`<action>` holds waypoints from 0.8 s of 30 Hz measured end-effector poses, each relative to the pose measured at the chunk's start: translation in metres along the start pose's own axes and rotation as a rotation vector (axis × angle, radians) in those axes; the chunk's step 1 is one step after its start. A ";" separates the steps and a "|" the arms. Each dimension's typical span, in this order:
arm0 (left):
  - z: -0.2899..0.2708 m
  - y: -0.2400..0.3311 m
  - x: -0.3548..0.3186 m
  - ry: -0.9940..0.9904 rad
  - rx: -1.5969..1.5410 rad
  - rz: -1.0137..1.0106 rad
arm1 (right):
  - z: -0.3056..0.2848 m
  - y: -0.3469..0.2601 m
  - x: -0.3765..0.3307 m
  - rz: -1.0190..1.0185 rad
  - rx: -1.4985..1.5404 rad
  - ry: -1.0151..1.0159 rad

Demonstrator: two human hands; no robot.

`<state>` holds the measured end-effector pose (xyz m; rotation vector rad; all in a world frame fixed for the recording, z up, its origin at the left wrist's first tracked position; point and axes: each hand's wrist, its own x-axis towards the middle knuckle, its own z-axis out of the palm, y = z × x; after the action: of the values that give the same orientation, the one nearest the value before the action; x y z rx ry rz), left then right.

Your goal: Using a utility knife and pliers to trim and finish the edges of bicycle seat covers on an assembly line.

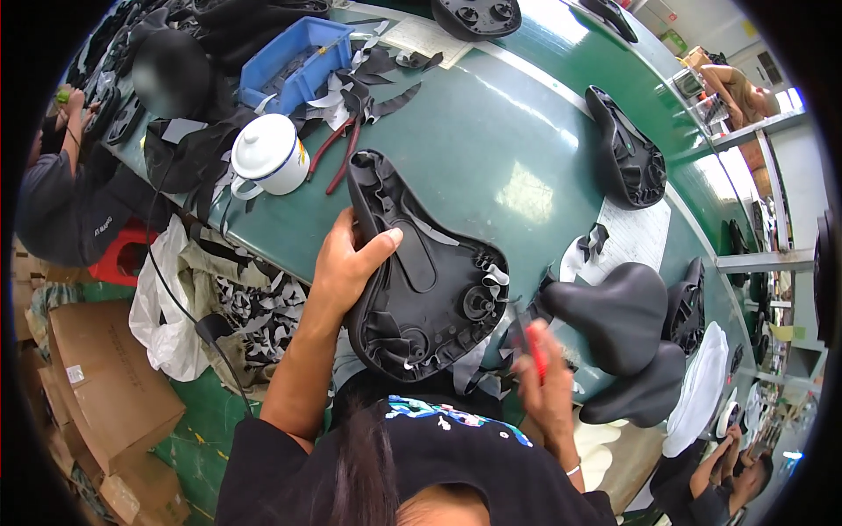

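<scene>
So the thing I'd worry about here is the red tool [537, 351]. It's just beside the right edge of the upturned bike seat [430, 298], and it's blurred, so I can't tell if its tip is sharp or touching anything. If it is sharp, a slip along that ruffled edge could nick the black cover, and a swing too far across could catch the left hand [353, 263]. The seat's also tilted and looks to be propped against the body at its near end, so with just one hand on it, a hard push from the right could make it twist.

Grip-wise: the left hand is closed around the seat's left side, thumb pressed on the inside, the other fingers mostly hidden behind the shell. Looks decently firm to me. The right hand [550, 394] is curled around the red handle with pretty much no gap, though the blur hides the exact finger placement.

The seat sits over the near edge of the green table [517, 114], underside up. Left of it and farther off are a white mug [267, 153] and red-handled pliers [354, 145]; dark seats [614, 311] lie to the right.
</scene>
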<state>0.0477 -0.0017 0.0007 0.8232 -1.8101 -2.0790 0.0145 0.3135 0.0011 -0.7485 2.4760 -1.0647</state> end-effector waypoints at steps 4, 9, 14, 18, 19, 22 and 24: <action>-0.001 -0.002 -0.010 -0.016 -0.039 -0.018 | 0.001 -0.044 0.077 -0.242 0.145 0.180; -0.010 -0.026 -0.021 0.210 -0.069 0.101 | -0.023 -0.022 0.111 0.046 0.438 0.298; 0.025 0.026 -0.011 -0.063 0.932 0.729 | -0.025 -0.050 0.098 0.023 0.599 0.293; 0.068 0.004 0.024 -0.424 0.872 0.930 | -0.011 -0.074 0.085 -0.292 0.391 0.107; 0.069 0.002 0.034 -0.457 0.724 0.862 | -0.015 -0.058 0.077 -0.254 0.313 0.154; 0.067 0.017 0.031 -0.627 0.793 0.720 | -0.034 -0.017 0.071 -0.307 0.019 0.165; 0.070 0.022 0.029 -0.633 0.769 0.677 | -0.037 -0.018 0.071 -0.450 -0.261 0.069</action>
<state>-0.0191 0.0359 0.0189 -0.3972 -2.7515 -1.2404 -0.0551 0.2821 0.0313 -1.4213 2.6025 -0.9214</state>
